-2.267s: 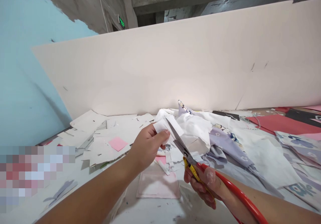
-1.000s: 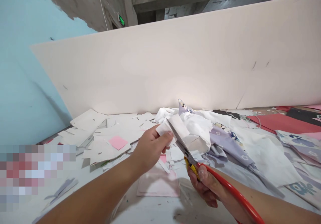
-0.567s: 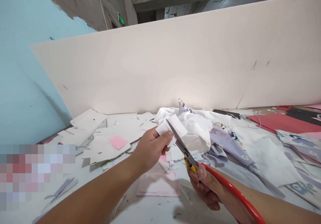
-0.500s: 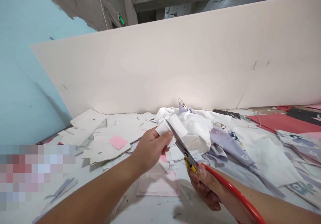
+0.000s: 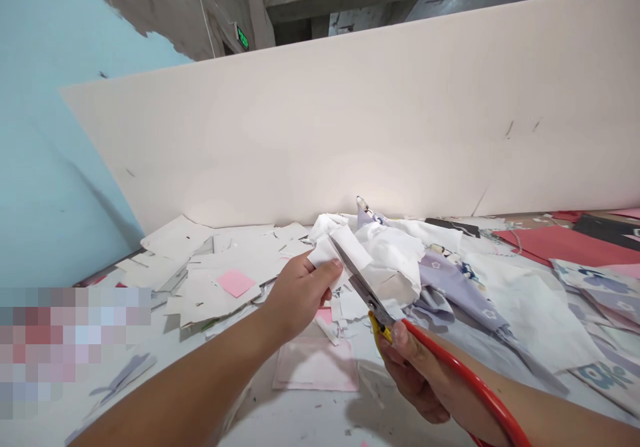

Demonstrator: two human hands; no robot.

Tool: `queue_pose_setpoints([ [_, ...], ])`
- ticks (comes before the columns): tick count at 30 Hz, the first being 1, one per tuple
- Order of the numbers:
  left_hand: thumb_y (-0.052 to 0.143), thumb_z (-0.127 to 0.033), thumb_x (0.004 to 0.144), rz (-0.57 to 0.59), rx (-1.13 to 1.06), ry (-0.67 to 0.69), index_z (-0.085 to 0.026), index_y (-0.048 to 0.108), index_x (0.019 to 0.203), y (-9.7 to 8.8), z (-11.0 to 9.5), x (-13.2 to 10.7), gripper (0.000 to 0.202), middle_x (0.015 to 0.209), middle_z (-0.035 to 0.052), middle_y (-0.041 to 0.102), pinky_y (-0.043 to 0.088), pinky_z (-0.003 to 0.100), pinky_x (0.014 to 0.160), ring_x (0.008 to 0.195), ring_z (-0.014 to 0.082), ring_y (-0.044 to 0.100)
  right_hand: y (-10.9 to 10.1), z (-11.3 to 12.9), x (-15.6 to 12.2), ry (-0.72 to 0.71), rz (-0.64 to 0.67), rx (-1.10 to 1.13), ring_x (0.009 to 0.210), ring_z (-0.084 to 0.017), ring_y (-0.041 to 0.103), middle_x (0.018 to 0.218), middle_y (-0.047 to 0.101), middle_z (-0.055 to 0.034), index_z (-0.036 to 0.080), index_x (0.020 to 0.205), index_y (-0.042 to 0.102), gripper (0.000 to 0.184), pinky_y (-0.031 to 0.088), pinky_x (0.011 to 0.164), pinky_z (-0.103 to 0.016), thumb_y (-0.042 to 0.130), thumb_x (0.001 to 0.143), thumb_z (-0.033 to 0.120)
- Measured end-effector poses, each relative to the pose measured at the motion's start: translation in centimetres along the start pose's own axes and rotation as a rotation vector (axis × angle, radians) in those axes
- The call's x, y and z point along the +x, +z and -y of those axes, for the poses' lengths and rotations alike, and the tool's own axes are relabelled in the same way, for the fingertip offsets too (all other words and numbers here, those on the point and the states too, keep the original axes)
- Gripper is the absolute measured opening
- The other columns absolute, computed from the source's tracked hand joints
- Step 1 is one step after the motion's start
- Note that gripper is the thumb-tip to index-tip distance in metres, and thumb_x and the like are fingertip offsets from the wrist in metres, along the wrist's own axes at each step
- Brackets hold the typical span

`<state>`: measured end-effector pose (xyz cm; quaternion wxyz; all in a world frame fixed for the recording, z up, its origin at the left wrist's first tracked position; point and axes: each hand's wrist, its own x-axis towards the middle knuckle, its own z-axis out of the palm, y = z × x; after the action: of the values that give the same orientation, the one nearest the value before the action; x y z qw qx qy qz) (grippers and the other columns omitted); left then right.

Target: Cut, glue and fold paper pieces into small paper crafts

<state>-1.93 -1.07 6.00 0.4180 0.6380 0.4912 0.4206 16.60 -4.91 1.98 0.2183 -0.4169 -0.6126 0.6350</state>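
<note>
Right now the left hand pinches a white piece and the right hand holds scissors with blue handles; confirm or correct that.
The colour is wrong: the head view shows red and yellow handles on the scissors, not blue. The left hand does pinch the white piece, and the right hand holds the scissors.

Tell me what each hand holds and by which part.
The left hand pinches the white piece by its near left side, thumb on top; the right hand grips the scissors by the red and yellow handles.
</note>
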Motion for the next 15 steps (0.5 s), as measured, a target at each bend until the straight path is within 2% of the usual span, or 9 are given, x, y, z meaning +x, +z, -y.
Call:
queue_pose_setpoints([
  [7,0.049,-0.037,0.076,-0.031,-0.007,0.005,-0.018,0.029,0.048,-0.04,0.01,0.0,0.039,0.044,-0.0069,0.026,0.023,0.022,0.045,0.045,0.0063,0.024,0.14,0.32,-0.08,0.056,-0.007,0.008,0.039,-0.004,0.018,0.049,0.024,0.0101,0.022,0.062,0.029,0.063,0.013,0.034,-0.018,0.032,0.061,0.085],
  [15,0.049,-0.034,0.076,-0.037,-0.078,0.001,-0.019,0.026,0.053,-0.11,0.66,0.22,0.036,0.049,-0.0064,0.021,0.019,0.024,0.046,0.048,0.0071,0.018,0.23,0.43,-0.12,0.062,-0.002,0.06,0.04,-0.005,0.016,0.048,0.022,0.0105,0.022,0.059,0.027,0.061,0.014,0.036,-0.019,0.036,0.062,0.083],
])
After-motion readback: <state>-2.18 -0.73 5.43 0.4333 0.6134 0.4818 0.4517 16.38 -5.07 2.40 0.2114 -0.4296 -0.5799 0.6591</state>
